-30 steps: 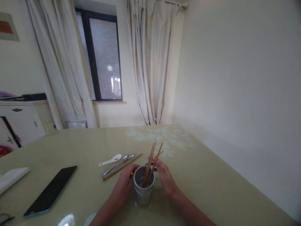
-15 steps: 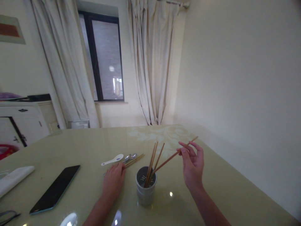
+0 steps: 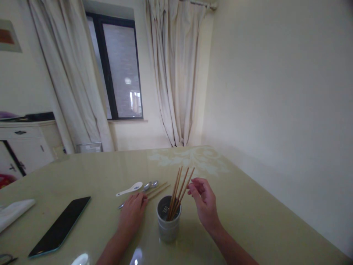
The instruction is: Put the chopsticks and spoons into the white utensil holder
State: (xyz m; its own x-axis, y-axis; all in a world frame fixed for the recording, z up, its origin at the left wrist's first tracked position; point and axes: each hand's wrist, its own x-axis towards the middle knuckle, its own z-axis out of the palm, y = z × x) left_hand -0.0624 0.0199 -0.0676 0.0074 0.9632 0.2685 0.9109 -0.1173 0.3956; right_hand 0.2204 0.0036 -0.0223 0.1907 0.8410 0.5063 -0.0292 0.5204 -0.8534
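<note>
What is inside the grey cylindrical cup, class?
Four slim brown wooden chopsticks lean inside the cup; pale dots show within. The near wall hides their lower tips.

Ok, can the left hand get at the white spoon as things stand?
Probably yes: the white spoon lies uncovered just beyond the left hand, though the hand covers part of the metal spoons and loose chopsticks.

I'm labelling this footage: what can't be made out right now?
Head view:
Lying chopsticks: near ends hidden by the left hand.
Metal spoons: handles partly covered by that hand.
White object: cut off by the left edge.
Whether the right hand touches the rightmost standing chopstick: too small.
</note>
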